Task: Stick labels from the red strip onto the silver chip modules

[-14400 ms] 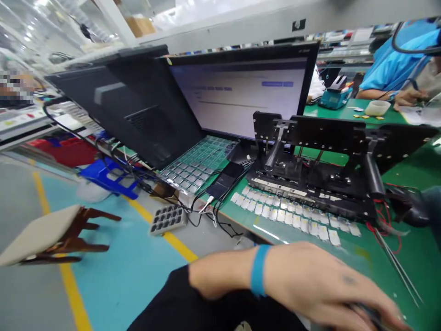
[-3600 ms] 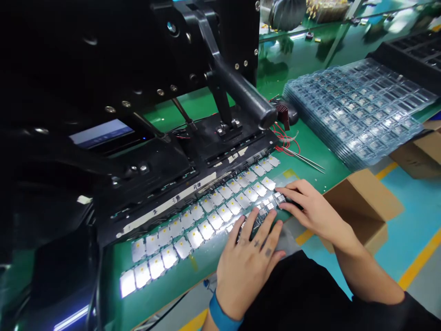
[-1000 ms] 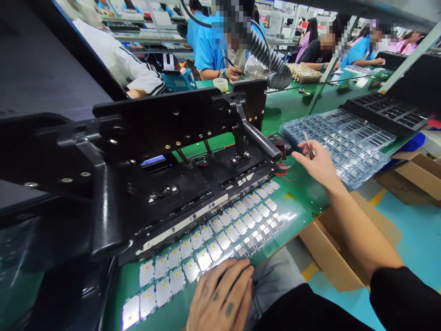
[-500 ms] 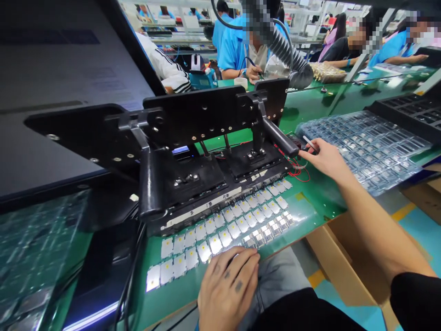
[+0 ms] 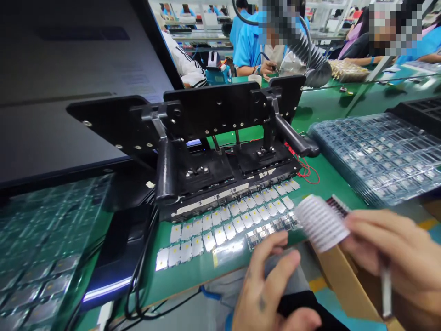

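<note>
My right hand (image 5: pixel 392 243) grips a curled white sheet of labels (image 5: pixel 320 223) with rows of tiny print. A dark, striped edge shows behind it. A pale metal tool like tweezers (image 5: pixel 386 292) pokes down from the same hand. My left hand (image 5: pixel 272 285) holds nothing; its fingers are bent and apart, just left of the sheet. Beyond it, rows of small silver plates with yellow dots (image 5: pixel 220 235) lie on the green mat, beside a strip of small circuit boards (image 5: pixel 270 229). Behind the rows stands a black clamp fixture (image 5: pixel 220 110) with its lid raised.
Stacked clear trays of parts (image 5: pixel 382 156) stand on the right, and another clear tray (image 5: pixel 44 239) at the left. A monitor (image 5: pixel 79 82) looms at the back left, black cables (image 5: pixel 138 266) below it. A cardboard box (image 5: pixel 339 280) sits under the table edge. People work opposite.
My right hand has come back from beside the fixture's right handle and now holds the label sheet. My left hand has lifted off the mat's edge and turned, fingers spreading. The view has shifted left.
</note>
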A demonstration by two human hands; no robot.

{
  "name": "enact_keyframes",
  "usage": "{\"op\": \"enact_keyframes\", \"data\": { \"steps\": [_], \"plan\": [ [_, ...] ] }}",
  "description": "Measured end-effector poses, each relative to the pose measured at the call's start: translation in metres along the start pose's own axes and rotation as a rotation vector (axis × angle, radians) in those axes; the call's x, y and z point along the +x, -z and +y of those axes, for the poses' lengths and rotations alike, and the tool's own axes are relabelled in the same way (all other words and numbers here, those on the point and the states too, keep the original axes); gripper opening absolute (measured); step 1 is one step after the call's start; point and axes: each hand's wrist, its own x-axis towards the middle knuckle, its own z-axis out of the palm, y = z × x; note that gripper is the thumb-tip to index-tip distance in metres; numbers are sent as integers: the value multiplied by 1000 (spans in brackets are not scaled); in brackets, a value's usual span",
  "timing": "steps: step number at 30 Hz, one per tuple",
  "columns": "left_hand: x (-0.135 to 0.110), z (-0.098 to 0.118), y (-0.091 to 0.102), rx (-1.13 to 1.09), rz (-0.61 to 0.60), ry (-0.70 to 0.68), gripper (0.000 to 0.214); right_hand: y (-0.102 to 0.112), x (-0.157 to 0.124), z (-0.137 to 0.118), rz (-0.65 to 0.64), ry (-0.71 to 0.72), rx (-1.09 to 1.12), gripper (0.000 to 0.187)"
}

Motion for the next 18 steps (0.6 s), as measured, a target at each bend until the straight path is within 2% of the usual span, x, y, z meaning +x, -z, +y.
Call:
{"op": "enact_keyframes", "data": {
  "steps": [1, 3, 6, 8, 14, 18],
  "plan": [
    [4, 3, -7, -54, -18, 43, 62, -4, 3, -15, -3, 73, 21, 11],
    [9, 5, -17, -186, -3, 146, 64, -15, 10, -35, -17, 118, 67, 16],
    [10, 1, -19, -341, 36, 318, 59, -34, 10, -44, -47, 63, 188, 19],
    [10, -3, -15, -373, 39, 382, 51, -43, 5, -45, -94, 38, 317, 19],
    [16, -11, 1, -363, 159, 403, 33, -49, -17, -42, -255, -207, 753, 32],
    [15, -15, 11, -316, 172, 467, 26, -48, -10, -38, -184, -382, 785, 39]
  ]
}}
